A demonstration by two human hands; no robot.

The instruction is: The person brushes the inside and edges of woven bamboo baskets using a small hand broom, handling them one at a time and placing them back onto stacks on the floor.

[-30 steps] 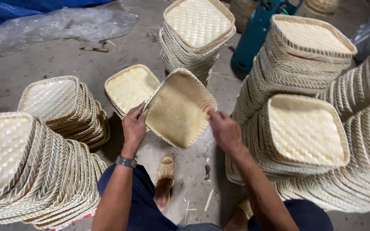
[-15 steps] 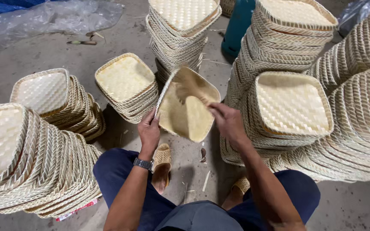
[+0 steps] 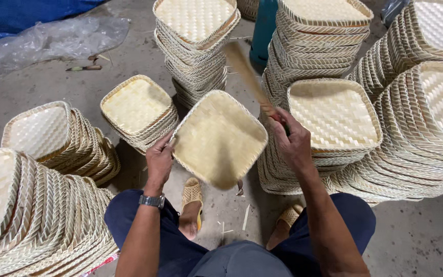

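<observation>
Between the two hands, a square woven tray (image 3: 219,137) is held up over the person's lap, tilted, its flat weave facing the camera. The left hand (image 3: 159,161) pinches the tray's near-left rim, fingers closed on the edge. The right hand (image 3: 293,141) is clenched round a thin stick-like tool (image 3: 247,77), blurred, slanting up and away over the tray's far-right corner. Just beyond the left hand sits a low stack of trays (image 3: 138,110); beside the right hand, a taller pile (image 3: 334,115). Risk, judging from here: with only a one-sided pinch, a hard knock from the tool could twist the tray loose onto the concrete floor (image 3: 437,241).
</observation>
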